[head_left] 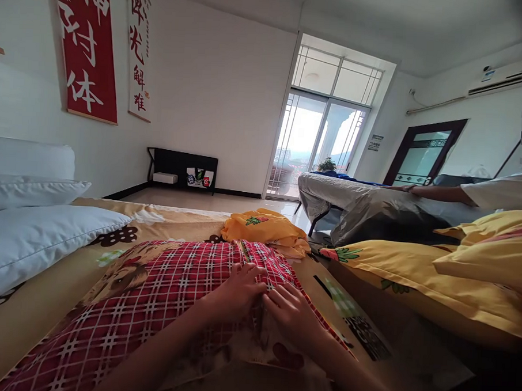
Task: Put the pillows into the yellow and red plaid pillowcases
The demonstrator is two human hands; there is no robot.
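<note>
A red plaid pillowcase (174, 290) with a cartoon animal print at its far left lies plumped out in front of me, apparently with a pillow inside. Both hands meet near its right end, along a seam or opening that runs away from me. My left hand (243, 290) has its fingers curled down onto the cloth, pinching the edge. Close beside it, my right hand (291, 309) is closed on the same edge, its fingertips nearly touching the left ones. What lies under the fingertips is hidden.
Beyond the pillowcase lies a crumpled yellow cloth (266, 225). White pillows (38, 232) are stacked at the left, yellow pillows (387, 270) at the right. A brown patterned sheet (84, 286) covers the bed. Behind stands a plastic-covered table (343, 193), with another person's arm (443, 193) resting on it.
</note>
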